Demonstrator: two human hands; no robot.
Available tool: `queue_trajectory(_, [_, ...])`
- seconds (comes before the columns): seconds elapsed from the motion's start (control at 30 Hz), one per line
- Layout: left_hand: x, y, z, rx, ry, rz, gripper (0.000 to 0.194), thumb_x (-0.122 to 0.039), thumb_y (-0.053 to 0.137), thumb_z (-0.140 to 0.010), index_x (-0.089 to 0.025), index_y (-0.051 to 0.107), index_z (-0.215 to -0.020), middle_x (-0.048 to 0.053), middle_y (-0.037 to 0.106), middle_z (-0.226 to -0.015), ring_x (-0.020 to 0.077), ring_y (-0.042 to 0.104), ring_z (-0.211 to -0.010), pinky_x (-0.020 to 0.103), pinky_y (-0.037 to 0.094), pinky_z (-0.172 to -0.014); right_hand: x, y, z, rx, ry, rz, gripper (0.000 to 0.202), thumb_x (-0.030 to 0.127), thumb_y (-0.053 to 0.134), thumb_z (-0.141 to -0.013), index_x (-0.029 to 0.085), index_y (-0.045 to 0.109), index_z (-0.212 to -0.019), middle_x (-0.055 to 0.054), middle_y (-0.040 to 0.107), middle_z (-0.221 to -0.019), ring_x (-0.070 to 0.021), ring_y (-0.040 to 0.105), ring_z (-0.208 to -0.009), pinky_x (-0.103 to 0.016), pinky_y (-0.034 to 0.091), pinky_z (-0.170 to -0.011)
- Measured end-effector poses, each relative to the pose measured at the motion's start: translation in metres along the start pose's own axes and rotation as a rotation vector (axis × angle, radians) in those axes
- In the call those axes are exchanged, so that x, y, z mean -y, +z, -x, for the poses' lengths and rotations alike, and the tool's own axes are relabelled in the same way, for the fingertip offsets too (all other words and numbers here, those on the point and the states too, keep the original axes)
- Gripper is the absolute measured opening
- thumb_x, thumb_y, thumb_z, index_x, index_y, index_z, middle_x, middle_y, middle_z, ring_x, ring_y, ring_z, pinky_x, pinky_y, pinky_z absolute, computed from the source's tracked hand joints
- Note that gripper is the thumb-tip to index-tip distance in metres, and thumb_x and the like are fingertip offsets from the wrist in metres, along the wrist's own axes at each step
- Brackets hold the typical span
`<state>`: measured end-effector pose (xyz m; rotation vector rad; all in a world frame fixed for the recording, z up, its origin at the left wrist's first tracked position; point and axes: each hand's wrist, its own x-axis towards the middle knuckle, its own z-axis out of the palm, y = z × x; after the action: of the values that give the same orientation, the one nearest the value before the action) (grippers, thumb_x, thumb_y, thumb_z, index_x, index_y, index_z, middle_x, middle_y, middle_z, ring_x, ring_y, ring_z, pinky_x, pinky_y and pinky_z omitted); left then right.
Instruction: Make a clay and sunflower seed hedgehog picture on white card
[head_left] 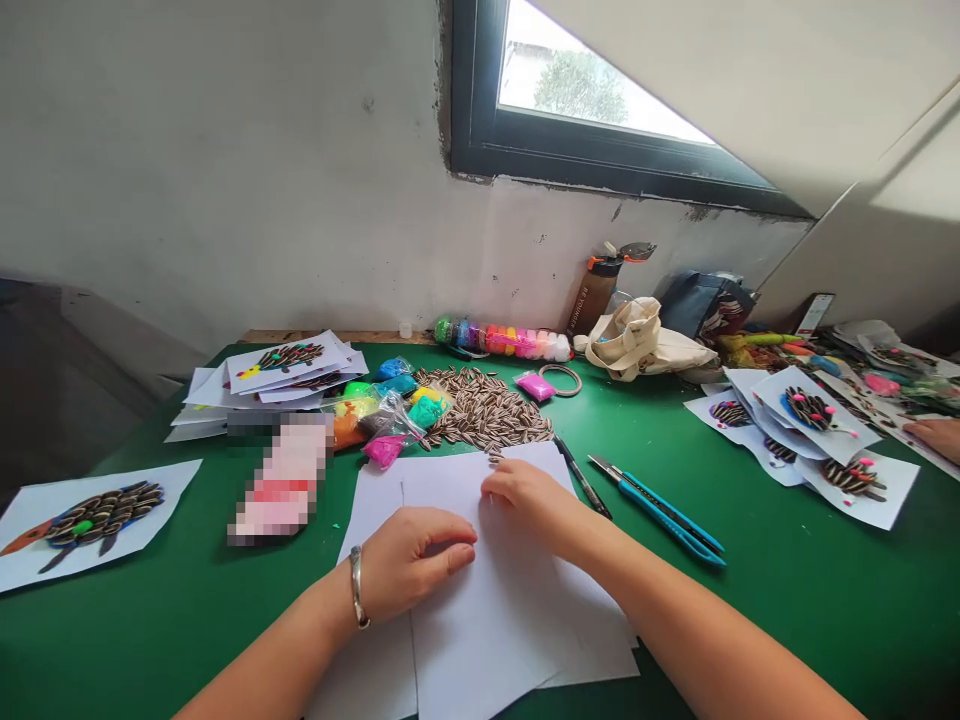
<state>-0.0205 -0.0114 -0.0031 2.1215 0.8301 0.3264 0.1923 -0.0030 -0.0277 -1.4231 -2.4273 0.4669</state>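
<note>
White sheets of paper (480,620) lie in a loose stack in front of me, one with a thin line down its left part. My left hand (416,560) rests on the sheets, thumb and fingers apart and nothing visible between them; a silver bracelet is on its wrist. Over the upper part of the paper, my right hand (525,500) has its fingers curled together. What they hold, if anything, is hidden. Just beyond its fingers spreads a heap of striped sunflower seeds (487,410). A black pen (581,478) lies along the paper's right edge, beside a blue utility knife (660,510).
Bags of coloured clay (386,450) lie left of the seeds. Finished seed pictures (281,365) are stacked at left, with more pictures (810,410) at right. A tape roll (561,380), brown bottle (592,295) and cloth bag (637,340) stand farther back. Another person's hand (937,437) shows far right.
</note>
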Motion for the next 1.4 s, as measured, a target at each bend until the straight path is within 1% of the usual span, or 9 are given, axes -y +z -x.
queue_trajectory(0.13, [0.003, 0.003, 0.000, -0.033, 0.003, 0.004, 0.019, -0.026, 0.048, -0.086, -0.019, 0.066, -0.087, 0.001, 0.068, -0.084, 0.0130, 0.059, -0.077, 0.020, 0.044, -0.071, -0.026, 0.005, -0.041, -0.105, 0.043, 0.045, 0.024, 0.002, 0.044, -0.079, 0.015, 0.063, -0.072, -0.004, 0.056, -0.074, -0.0151, 0.050, -0.073, -0.023, 0.036, -0.064])
queue_trajectory(0.27, [0.008, 0.006, 0.001, -0.057, 0.028, -0.009, 0.018, -0.026, 0.048, -0.086, -0.019, 0.065, -0.087, 0.000, 0.067, -0.083, 0.0126, 0.059, -0.075, 0.020, 0.044, -0.069, -0.034, -0.005, -0.047, -0.159, 0.044, 0.021, 0.027, 0.001, 0.044, -0.080, 0.016, 0.066, -0.080, -0.005, 0.060, -0.078, -0.0151, 0.053, -0.078, -0.024, 0.039, -0.070])
queue_trajectory(0.5, [0.004, 0.010, 0.002, -0.040, 0.092, -0.088, 0.018, -0.023, 0.050, -0.085, -0.020, 0.064, -0.097, 0.003, 0.067, -0.095, 0.0163, 0.061, -0.089, 0.026, 0.047, -0.083, -0.015, -0.017, 0.021, -0.198, 0.055, -0.122, 0.026, 0.006, 0.047, -0.084, 0.020, 0.066, -0.094, -0.005, 0.063, -0.088, -0.0158, 0.056, -0.084, -0.027, 0.045, -0.074])
queue_trajectory(0.63, [0.004, 0.018, 0.002, -0.026, 0.205, -0.152, 0.025, -0.021, 0.055, -0.081, -0.021, 0.062, -0.106, 0.007, 0.062, -0.113, 0.0217, 0.053, -0.110, 0.033, 0.042, -0.098, 0.009, -0.025, 0.075, -0.056, 0.033, -0.224, 0.031, 0.012, 0.055, -0.081, 0.024, 0.062, -0.109, -0.007, 0.059, -0.107, -0.0183, 0.055, -0.099, -0.032, 0.044, -0.088])
queue_trajectory(0.7, [0.004, 0.021, 0.001, -0.013, 0.257, -0.195, 0.026, -0.019, 0.056, -0.080, -0.020, 0.062, -0.105, 0.008, 0.061, -0.113, 0.0232, 0.051, -0.113, 0.035, 0.041, -0.100, 0.021, -0.027, 0.096, 0.061, 0.004, -0.246, 0.036, 0.014, 0.062, -0.075, 0.026, 0.061, -0.110, -0.006, 0.057, -0.113, -0.0196, 0.052, -0.105, -0.031, 0.044, -0.091])
queue_trajectory(0.8, [0.003, 0.022, 0.000, -0.005, 0.294, -0.242, 0.026, -0.018, 0.056, -0.079, -0.018, 0.062, -0.104, 0.009, 0.060, -0.113, 0.0233, 0.050, -0.115, 0.036, 0.040, -0.101, 0.032, -0.023, 0.116, 0.099, -0.014, -0.217, 0.047, 0.016, 0.071, -0.068, 0.028, 0.060, -0.112, -0.004, 0.053, -0.123, -0.0232, 0.043, -0.118, -0.034, 0.038, -0.100])
queue_trajectory(1.07, [0.013, 0.011, 0.000, -0.090, 0.286, -0.356, 0.018, -0.023, 0.050, -0.086, -0.018, 0.063, -0.097, 0.009, 0.064, -0.105, 0.0229, 0.052, -0.112, 0.042, 0.037, -0.105, 0.041, -0.014, 0.119, 0.053, -0.031, -0.159, 0.020, 0.011, 0.055, -0.082, 0.024, 0.062, -0.095, -0.002, 0.059, -0.113, -0.0189, 0.046, -0.112, -0.032, 0.038, -0.097])
queue_trajectory(1.27, [0.023, 0.008, -0.002, -0.104, 0.245, -0.359, 0.019, -0.022, 0.048, -0.086, -0.019, 0.063, -0.098, 0.008, 0.061, -0.111, 0.0236, 0.047, -0.118, 0.041, 0.038, -0.103, 0.045, -0.014, 0.116, 0.062, 0.013, -0.091, 0.039, 0.022, 0.066, -0.075, 0.031, 0.057, -0.112, -0.002, 0.053, -0.124, -0.0222, 0.046, -0.108, -0.038, 0.041, -0.093])
queue_trajectory(1.4, [0.024, 0.008, -0.002, -0.104, 0.237, -0.331, 0.019, -0.020, 0.049, -0.086, -0.019, 0.063, -0.098, 0.008, 0.061, -0.113, 0.0245, 0.046, -0.120, 0.041, 0.038, -0.103, 0.046, -0.012, 0.113, 0.083, -0.029, -0.040, 0.037, 0.023, 0.065, -0.077, 0.030, 0.057, -0.112, -0.001, 0.054, -0.126, -0.0218, 0.047, -0.104, -0.037, 0.042, -0.090])
